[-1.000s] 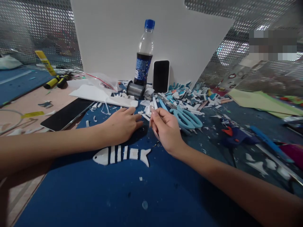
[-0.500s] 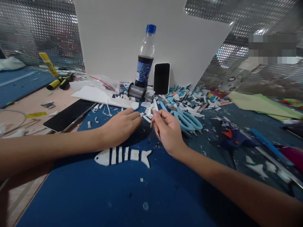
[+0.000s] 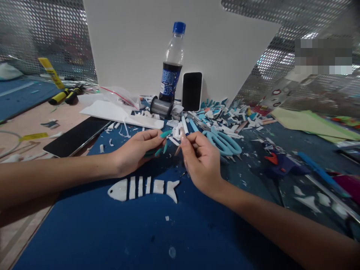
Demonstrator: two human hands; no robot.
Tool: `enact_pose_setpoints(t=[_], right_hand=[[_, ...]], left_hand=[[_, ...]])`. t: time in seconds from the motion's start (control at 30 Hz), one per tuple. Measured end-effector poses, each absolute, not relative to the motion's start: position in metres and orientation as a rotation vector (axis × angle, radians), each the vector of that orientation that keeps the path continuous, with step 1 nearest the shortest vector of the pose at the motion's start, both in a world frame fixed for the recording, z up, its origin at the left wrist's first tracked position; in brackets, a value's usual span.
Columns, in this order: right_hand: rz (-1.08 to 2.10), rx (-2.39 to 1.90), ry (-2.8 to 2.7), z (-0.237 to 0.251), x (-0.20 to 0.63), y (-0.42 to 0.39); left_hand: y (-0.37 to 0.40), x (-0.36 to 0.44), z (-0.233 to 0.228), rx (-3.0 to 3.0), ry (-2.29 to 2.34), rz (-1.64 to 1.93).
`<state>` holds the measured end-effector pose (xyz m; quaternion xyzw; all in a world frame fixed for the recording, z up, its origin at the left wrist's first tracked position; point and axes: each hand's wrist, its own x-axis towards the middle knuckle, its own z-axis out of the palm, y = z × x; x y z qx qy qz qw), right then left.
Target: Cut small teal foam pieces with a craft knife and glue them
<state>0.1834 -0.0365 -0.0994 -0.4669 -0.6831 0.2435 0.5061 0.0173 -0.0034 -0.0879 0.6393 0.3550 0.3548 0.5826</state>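
Note:
My left hand [image 3: 137, 150] hovers just above the blue mat [image 3: 118, 232], fingertips pinching a small teal foam piece [image 3: 163, 140]. My right hand [image 3: 201, 161] is close beside it, fingers curled around a thin stick-like tool [image 3: 180, 144] whose tip points toward the teal piece. A white fish-skeleton cutout [image 3: 142, 187] lies flat on the mat just in front of both hands. Light-blue scissors [image 3: 223, 140] rest to the right of my right hand.
A cola bottle [image 3: 171, 67], a phone [image 3: 192, 91] and a wire spool [image 3: 160, 107] stand against a white board [image 3: 135, 41]. Foam scraps [image 3: 225, 116] litter the back. A dark tablet [image 3: 74, 137] lies left; a glue gun [image 3: 281, 163] and blue pen [image 3: 320, 172] lie right.
My left hand lifted from lying flat on the mat and now pinches a teal piece. My right hand stayed in place with its tool.

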Motion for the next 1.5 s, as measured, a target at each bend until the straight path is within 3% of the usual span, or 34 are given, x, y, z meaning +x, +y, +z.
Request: enact_pose_setpoints(t=[0.5,0.8,1.5], right_hand=[[0.252,-1.064,-1.843,-0.0954,0.1815,-0.0425],[0.221,-0.949,-1.849,-0.0980,0.1814,-0.0383],[0.357,-1.054,-1.827,-0.0971,0.1802,-0.0384]], left_hand=[[-0.0039,0.0172,-0.0889,1.457,0.794,0.682],[-0.0058,0.0186,-0.0874,1.060,0.692,0.674],[-0.0061,0.0204,-0.0854,0.999,0.682,0.697]])
